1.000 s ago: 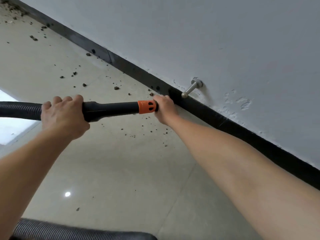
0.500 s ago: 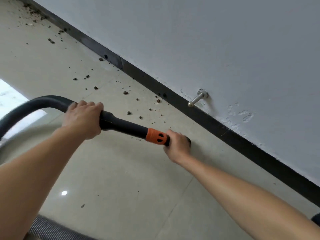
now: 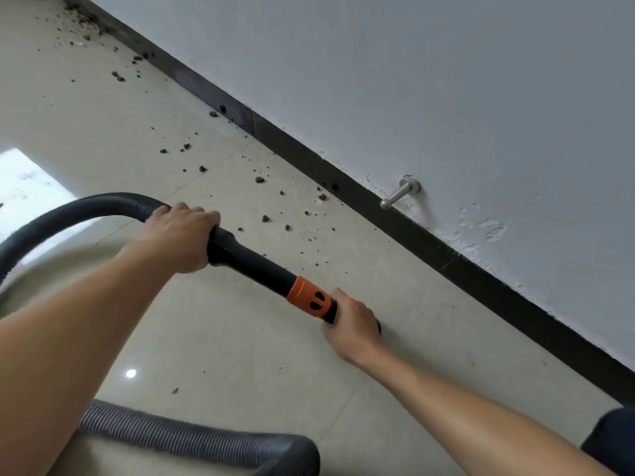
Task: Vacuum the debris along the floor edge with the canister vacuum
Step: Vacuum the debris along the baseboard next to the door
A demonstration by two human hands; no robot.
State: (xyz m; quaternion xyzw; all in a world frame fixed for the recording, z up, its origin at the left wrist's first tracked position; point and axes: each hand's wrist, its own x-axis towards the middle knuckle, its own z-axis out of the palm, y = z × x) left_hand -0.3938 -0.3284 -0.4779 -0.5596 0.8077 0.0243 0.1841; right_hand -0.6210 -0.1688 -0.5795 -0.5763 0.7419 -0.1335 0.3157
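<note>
**Clerk:** Position of the wand?

**Inspector:** The wand [image 3: 251,262], black with an orange collar [image 3: 307,298], slopes down to the floor [image 3: 240,355]. Its lower end sits near the skirting [image 3: 429,242] without touching it. The tip is hidden under the right hand.

**Clerk:** The hands?

**Inspector:** The left hand [image 3: 178,235] is wrapped over the wand's upper end where the hose [image 3: 86,204] joins, fingers curled round it. The right hand [image 3: 354,326] is clamped round the lower end just past the collar, knuckles up, close to the floor.

**Clerk:** Debris?

**Inspector:** The debris [image 3: 260,180] is dark crumbs scattered along the floor's wall edge. It is thickest against the skirting toward the far corner and thinner toward the wand. The nearest crumbs lie between the left hand and the skirting. One speck lies on the near side of the wand.

**Clerk:** The hose?

**Inspector:** It arches from the left hand toward the floor's left side. A grey ribbed length [image 3: 192,438] lies across the floor nearest the person. I cannot tell whether it is the same hose.

**Clerk:** Surroundings?

**Inspector:** A white wall [image 3: 412,80] with chipped paint stands above the skirting. A metal door stop [image 3: 400,194] juts from it just above the skirting, beyond the right hand. There is a dark shape [image 3: 611,438] at the near right, and I cannot tell what it is.
</note>
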